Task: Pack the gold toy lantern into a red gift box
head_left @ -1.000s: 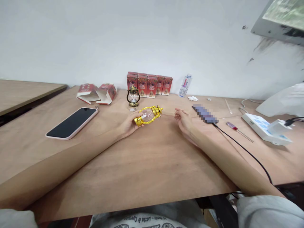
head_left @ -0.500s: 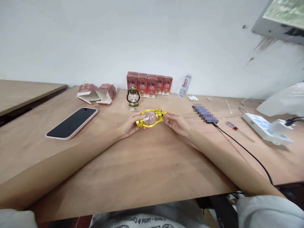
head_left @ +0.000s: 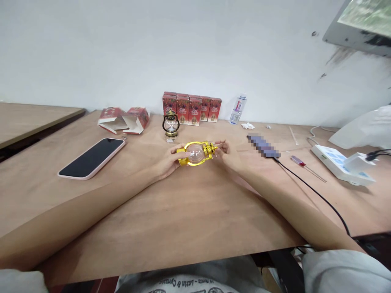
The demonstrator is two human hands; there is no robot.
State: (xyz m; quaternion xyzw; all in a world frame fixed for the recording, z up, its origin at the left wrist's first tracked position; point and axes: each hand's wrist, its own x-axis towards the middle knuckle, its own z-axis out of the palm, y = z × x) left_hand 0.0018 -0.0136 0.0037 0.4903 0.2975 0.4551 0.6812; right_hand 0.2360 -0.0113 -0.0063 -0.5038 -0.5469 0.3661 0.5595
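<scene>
A gold toy lantern (head_left: 197, 154) with a clear globe lies sideways between my hands, just above the table. My left hand (head_left: 168, 161) is closed around its base, thumb on the globe's near end. At the capped top end, the bent fingers of my right hand (head_left: 227, 153) pinch the lantern's tip; a small clear bit shows there, too small to name. Behind my left hand a bronze lantern (head_left: 171, 123) stands upright, with a small clear packet (head_left: 170, 140) in front of it.
Red boxes (head_left: 194, 111) stand against the wall beside a plastic bottle (head_left: 238, 110). Opened red cartons (head_left: 136, 121) and a phone (head_left: 93, 158) lie left. On the right are a blurred-out phone (head_left: 263, 145) with a cable, a screwdriver (head_left: 308, 168) and a power strip (head_left: 339, 165).
The gold lantern has shifted slightly right and turned so that its globe and frame face me more. My right hand's fingers have curled more and moved a little right with its top.
</scene>
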